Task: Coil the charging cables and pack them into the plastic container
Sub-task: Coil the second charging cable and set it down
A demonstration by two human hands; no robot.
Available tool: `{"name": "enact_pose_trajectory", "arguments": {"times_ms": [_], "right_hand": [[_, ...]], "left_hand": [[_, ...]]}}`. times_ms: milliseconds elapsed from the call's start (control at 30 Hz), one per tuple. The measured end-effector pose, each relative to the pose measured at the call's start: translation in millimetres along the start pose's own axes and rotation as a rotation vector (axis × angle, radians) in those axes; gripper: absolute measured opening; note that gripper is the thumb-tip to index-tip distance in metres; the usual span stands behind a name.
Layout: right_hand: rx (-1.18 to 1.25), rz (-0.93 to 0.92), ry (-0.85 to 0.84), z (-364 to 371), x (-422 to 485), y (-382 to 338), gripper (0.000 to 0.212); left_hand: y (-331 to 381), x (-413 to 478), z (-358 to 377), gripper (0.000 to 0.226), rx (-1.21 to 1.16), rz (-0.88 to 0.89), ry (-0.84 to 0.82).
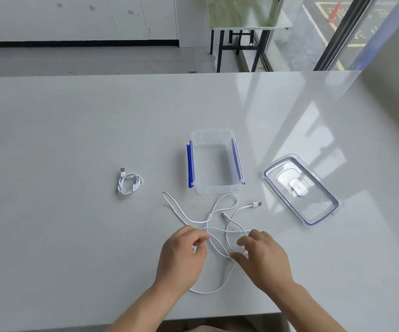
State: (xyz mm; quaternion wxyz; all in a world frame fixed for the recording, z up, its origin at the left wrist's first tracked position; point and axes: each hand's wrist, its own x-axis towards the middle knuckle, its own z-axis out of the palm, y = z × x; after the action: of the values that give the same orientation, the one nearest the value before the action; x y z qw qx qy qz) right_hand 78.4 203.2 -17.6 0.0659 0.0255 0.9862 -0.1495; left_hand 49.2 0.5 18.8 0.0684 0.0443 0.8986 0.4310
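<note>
Two hands work at the table's (74,236) near edge. The left hand (184,252) has thumb and forefinger curled together, pinching one strand of the loose cable (224,230). The right hand (263,257) arches over another strand, fingers spread (whether it actually grips, I cannot tell). This cable sprawls in open loops between the hands and the container (217,188). There are two cables: the second, the coiled cable (130,184), lies well to the left. One clear container with blue clips stands open; its one lid (300,190) lies flat to its right.
</note>
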Motion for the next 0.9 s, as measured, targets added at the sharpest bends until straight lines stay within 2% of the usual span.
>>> {"name": "enact_pose_trajectory", "arguments": {"times_ms": [167,267,333,400,467,533,567,633,700,733,833,900], "right_hand": [[0.118,0.179,0.103,1,18,1,0.028],[0.027,0.22,-0.032,-1,33,5,0.016],[0.103,0.253,-0.066,-6,37,6,0.016],[0.344,0.316,0.0,-23,35,2,0.011],[0.79,0.359,0.136,-51,32,-4,0.01],[1.175,0.275,0.318,-93,26,-14,0.01],[1.256,0.187,0.389,-113,24,-19,0.011],[1.203,-0.015,0.436,-143,21,-31,0.013],[1.003,-0.186,0.382,-153,21,-44,0.015],[0.905,-0.257,0.35,-154,22,-51,0.016],[0.808,-0.37,0.322,-150,23,-68,0.01],[0.833,-0.368,0.327,-148,22,-73,0.014]], "left_hand": [[8,-2,5,0.023,-0.027,-0.045,-0.048],[14,-2,4,0.022,-0.053,-0.097,-0.071],[17,-4,3,0.021,-0.072,-0.118,-0.078],[21,-5,0,0.02,-0.089,-0.137,-0.085],[29,-6,-5,0.02,-0.145,-0.158,-0.097],[42,-4,-13,0.018,-0.234,-0.153,-0.109],[52,-3,-17,0.015,-0.3,-0.146,-0.109],[75,2,-26,0.023,-0.493,-0.104,-0.133],[99,7,-32,0.04,-0.677,-0.023,-0.163],[110,10,-35,0.042,-0.76,0.0,-0.164],[134,18,-46,0.029,-1.013,-0.07,-0.054],[138,23,-55,0.033,-1.172,-0.159,0.001]]}}
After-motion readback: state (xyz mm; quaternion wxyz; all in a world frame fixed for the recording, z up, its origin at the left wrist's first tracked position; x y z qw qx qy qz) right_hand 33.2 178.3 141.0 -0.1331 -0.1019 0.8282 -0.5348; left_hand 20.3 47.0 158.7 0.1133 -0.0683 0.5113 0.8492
